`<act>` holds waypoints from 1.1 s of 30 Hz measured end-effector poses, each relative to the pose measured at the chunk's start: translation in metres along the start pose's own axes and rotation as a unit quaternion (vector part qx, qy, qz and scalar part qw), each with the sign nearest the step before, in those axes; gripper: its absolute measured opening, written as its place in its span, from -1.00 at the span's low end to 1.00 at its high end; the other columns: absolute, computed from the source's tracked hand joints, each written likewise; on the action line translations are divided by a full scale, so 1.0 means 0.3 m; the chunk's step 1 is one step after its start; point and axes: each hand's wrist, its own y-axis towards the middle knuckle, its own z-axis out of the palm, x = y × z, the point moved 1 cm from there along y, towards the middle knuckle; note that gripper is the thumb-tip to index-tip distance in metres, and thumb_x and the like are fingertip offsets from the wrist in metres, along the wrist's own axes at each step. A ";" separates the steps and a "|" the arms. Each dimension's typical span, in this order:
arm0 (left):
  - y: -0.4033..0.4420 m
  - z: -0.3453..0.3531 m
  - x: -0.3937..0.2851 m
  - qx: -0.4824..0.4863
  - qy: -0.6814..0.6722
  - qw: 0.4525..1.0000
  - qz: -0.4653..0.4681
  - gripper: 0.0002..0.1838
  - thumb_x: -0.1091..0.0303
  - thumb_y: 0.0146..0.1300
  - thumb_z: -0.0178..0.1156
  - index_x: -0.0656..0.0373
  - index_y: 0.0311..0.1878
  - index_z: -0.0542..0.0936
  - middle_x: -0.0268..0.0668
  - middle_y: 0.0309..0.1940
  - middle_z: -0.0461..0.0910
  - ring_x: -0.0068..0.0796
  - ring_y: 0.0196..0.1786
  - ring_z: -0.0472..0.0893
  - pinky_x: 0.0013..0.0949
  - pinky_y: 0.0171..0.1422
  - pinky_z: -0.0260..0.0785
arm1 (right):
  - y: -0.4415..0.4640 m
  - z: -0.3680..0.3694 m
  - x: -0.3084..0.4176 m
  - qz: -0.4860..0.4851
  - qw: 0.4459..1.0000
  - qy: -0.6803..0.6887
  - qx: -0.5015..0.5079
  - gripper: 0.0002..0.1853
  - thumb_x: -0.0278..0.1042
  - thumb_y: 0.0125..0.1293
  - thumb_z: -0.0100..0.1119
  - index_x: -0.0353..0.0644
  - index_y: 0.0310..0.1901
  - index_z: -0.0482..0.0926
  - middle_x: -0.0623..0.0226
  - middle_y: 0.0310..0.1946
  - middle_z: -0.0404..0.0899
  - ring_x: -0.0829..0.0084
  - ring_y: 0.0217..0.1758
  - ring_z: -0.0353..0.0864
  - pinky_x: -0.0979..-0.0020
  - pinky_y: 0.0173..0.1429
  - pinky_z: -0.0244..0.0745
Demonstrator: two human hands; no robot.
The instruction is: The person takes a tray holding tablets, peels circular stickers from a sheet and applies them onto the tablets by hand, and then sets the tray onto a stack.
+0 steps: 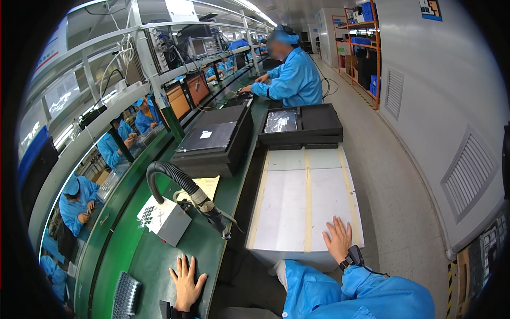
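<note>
1. White-topped box: flat, rectangular, three tan tape strips lengthwise; beside green table.
2. Right hand: fingers apart, palm-down on box.
3. Left hand: fingers apart, flat on table.

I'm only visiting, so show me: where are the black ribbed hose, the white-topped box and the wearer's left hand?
Black ribbed hose (181, 181): head view, on its curved ribbed section.
White-topped box (287, 207): head view, on its top.
Left hand (186, 283): head view, on its back.
</note>
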 end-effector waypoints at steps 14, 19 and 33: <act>0.001 0.009 0.008 -0.010 -0.001 1.000 0.004 -0.27 -0.03 0.33 0.12 0.14 0.46 0.25 0.01 0.54 -0.03 0.05 0.58 -0.09 0.30 0.53 -0.45 | -0.001 0.005 -0.004 -0.002 1.000 -0.001 -0.004 -0.59 -0.13 0.33 0.15 -0.18 0.12 0.55 0.00 0.33 0.36 0.13 0.47 0.22 -0.09 0.49 -0.09; 0.000 0.011 0.010 -0.023 -0.011 1.000 0.011 -0.27 -0.06 0.31 0.13 0.17 0.44 0.29 0.05 0.52 0.01 0.07 0.57 -0.05 0.32 0.52 -0.45 | 0.000 0.000 0.001 -0.003 1.000 -0.003 -0.001 -0.59 -0.13 0.33 0.15 -0.18 0.12 0.55 0.00 0.33 0.36 0.13 0.47 0.22 -0.10 0.49 -0.09; 0.001 0.009 0.006 -0.022 -0.011 1.000 0.009 -0.27 -0.07 0.32 0.12 0.18 0.44 0.29 0.06 0.52 0.02 0.09 0.57 -0.05 0.33 0.51 -0.45 | 0.001 0.000 0.001 -0.002 1.000 -0.004 -0.001 -0.58 -0.13 0.33 0.14 -0.18 0.13 0.54 0.00 0.33 0.35 0.13 0.47 0.22 -0.08 0.49 -0.10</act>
